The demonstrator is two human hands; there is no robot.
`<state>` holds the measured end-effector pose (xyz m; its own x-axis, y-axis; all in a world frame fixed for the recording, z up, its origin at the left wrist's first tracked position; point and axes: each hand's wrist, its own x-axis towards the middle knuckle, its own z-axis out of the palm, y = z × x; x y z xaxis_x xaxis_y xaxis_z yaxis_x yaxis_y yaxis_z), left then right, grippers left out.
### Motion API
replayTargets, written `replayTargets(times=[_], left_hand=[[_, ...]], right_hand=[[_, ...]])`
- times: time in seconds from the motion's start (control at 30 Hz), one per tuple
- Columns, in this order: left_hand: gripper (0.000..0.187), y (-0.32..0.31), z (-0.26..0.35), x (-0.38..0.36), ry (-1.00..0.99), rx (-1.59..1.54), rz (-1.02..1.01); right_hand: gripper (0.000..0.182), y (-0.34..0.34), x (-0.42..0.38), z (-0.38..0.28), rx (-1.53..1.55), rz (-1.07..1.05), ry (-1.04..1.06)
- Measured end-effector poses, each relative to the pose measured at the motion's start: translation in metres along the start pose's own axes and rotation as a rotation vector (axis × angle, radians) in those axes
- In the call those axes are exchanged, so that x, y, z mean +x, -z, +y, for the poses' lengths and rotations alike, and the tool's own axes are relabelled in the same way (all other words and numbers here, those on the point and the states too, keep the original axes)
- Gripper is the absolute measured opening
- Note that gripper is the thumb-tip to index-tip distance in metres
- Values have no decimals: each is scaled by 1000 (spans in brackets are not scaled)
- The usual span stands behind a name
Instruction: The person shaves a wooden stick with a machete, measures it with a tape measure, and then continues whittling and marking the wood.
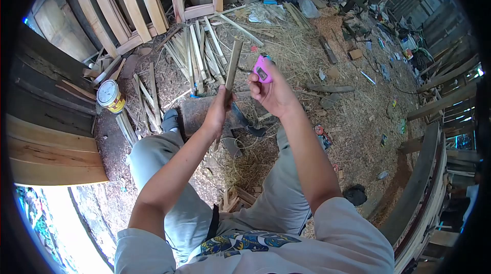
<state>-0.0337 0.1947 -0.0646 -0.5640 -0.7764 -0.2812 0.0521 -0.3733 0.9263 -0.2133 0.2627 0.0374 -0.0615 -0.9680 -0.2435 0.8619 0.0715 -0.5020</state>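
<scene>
My left hand [217, 108] is closed around a narrow wooden strip [233, 67], which stands tilted upright in front of me. A pink tape measure [263, 71] sits in my right hand [276, 95], gripped by the fingers and thumb, just right of the strip's upper end. The strip and the tape measure are apart. Below my hands lies a dark wooden block [197, 113], with a dark curved tool handle [250, 127] at its right side. Part of that tool is hidden behind my left hand and the strip.
Several cut wooden strips [197, 59] lie heaped ahead. A white and yellow bucket [108, 95] stands at the left, near wall planks [56, 154]. Wooden frames [130, 3] lean at the back left. Shavings cover the floor, and a dark wood piece [328, 50] lies to the right.
</scene>
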Motion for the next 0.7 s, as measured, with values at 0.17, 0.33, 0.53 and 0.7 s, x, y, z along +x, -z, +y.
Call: replayTargets(times=[0.17, 0.33, 0.53, 0.7], left_hand=[[62, 2, -8, 6, -3, 16, 19], [62, 1, -13, 8, 3, 64, 45], [64, -10, -13, 4, -25, 89, 117], [61, -12, -15, 5, -87, 183, 101]], right_hand=[[27, -5, 0, 5, -547, 236, 224], [33, 33, 26, 11, -919, 263, 670], [38, 20, 10, 0, -1002, 228, 833], [37, 9, 2, -3, -1215, 257, 1042]])
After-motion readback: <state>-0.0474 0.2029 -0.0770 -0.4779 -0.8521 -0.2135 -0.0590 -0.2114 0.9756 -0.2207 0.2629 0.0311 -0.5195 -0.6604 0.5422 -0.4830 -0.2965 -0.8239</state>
